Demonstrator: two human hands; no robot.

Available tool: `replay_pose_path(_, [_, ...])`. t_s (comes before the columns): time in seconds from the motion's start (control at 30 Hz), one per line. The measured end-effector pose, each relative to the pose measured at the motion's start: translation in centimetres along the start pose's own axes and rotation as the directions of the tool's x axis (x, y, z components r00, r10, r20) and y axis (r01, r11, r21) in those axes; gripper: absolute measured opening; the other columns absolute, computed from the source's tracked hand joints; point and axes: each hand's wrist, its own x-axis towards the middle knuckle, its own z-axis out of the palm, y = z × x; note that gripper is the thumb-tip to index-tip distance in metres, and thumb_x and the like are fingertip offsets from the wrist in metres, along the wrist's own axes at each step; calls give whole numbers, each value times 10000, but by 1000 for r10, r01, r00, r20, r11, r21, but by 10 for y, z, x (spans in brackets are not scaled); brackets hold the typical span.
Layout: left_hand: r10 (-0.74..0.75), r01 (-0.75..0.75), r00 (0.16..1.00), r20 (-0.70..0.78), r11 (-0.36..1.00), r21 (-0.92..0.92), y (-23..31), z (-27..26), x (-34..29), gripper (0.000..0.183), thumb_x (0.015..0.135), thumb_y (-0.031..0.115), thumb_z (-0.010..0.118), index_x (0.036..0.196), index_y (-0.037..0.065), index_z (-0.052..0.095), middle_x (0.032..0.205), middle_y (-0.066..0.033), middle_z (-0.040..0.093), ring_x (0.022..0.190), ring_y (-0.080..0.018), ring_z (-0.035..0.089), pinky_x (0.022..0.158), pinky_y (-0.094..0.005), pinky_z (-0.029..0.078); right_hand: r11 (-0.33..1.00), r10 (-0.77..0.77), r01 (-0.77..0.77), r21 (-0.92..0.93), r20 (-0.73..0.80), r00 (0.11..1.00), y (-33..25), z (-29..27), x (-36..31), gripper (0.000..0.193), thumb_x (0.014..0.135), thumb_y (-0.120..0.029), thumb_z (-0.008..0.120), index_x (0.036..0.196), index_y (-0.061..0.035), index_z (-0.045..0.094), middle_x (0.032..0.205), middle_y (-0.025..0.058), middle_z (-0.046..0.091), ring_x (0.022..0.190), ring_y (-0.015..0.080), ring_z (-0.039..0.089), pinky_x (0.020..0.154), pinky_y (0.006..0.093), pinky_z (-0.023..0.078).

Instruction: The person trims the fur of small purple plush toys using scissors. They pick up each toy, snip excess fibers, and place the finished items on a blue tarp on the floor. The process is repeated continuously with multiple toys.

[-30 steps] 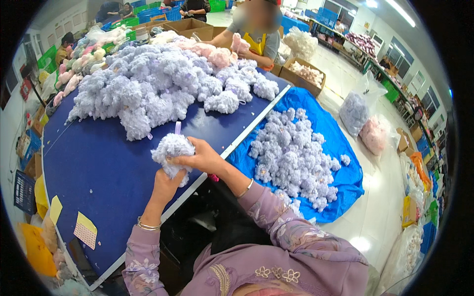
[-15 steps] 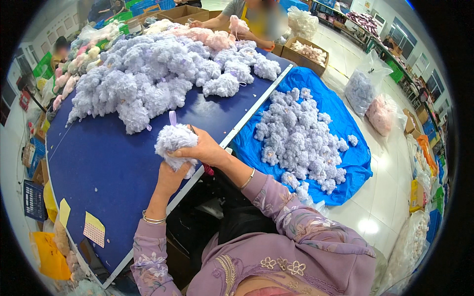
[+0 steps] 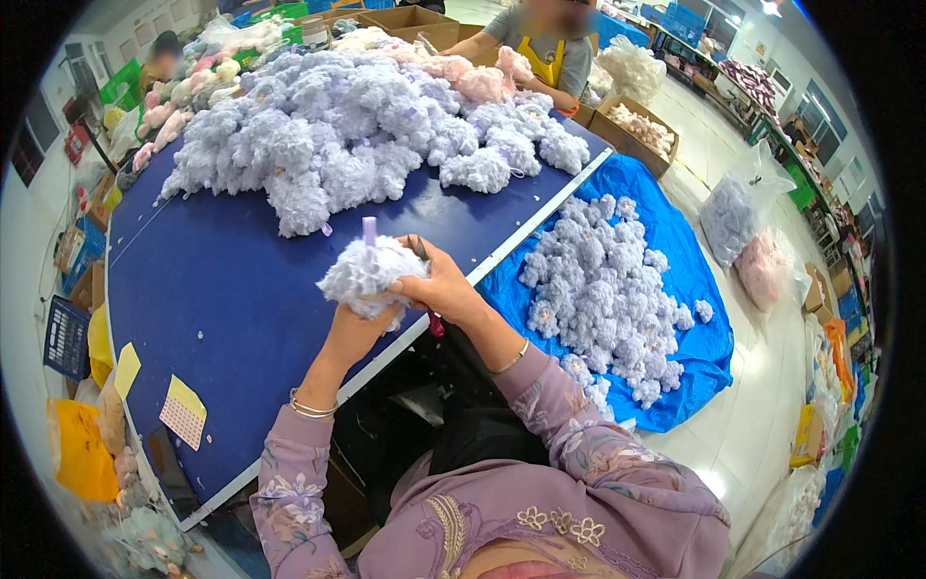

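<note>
Over the near edge of the blue table (image 3: 231,299) I hold a fluffy pale lavender plush piece (image 3: 362,272), with a purple ribbon loop standing up from its top. My left hand (image 3: 359,333) is closed round its lower side. On its right side my right hand (image 3: 446,289) grips it with the thumb across the front. A small dark object (image 3: 417,248) shows at the right fingers; its kind is unclear. Much of the fingers is hidden by the fur. Beyond my hands lies a large heap of similar lavender plush pieces (image 3: 318,135).
Small lavender plush pieces (image 3: 608,289) lie on a blue sheet (image 3: 709,357) at the right. A co-worker in a yellow apron (image 3: 540,63) handles pink plush across the table. Yellow paper with dots (image 3: 183,412) lies at the table's left. Filled plastic bags (image 3: 733,212) stand on the floor.
The view has shifted, so the table and heap sit differently in it. The plush piece has turned slightly in my hands, and my right fingers show more above it. Both hands keep their hold.
</note>
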Motion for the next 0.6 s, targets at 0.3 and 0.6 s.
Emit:
replay_pose_path(0.3, [320, -310, 944, -80, 944, 112, -8, 7, 1, 408, 824, 31, 688, 1206, 19, 544, 1150, -78, 609, 1057, -178, 586, 902, -336, 475, 775, -266, 243, -583, 48, 963, -17, -3, -6, 642, 640, -307, 832, 1144, -1, 579, 986, 134, 658, 916, 219, 643, 816, 324, 490])
replay_pose_path(0.6, [256, -226, 966, -36, 902, 369, -8, 2, 1, 443, 765, 45, 715, 1180, 3, 564, 1143, -102, 636, 1050, -196, 616, 892, -344, 489, 704, -244, 235, -670, 83, 966, -20, 4, -12, 449, 641, -253, 800, 941, -18, 564, 844, 161, 631, 798, 313, 634, 720, 368, 487])
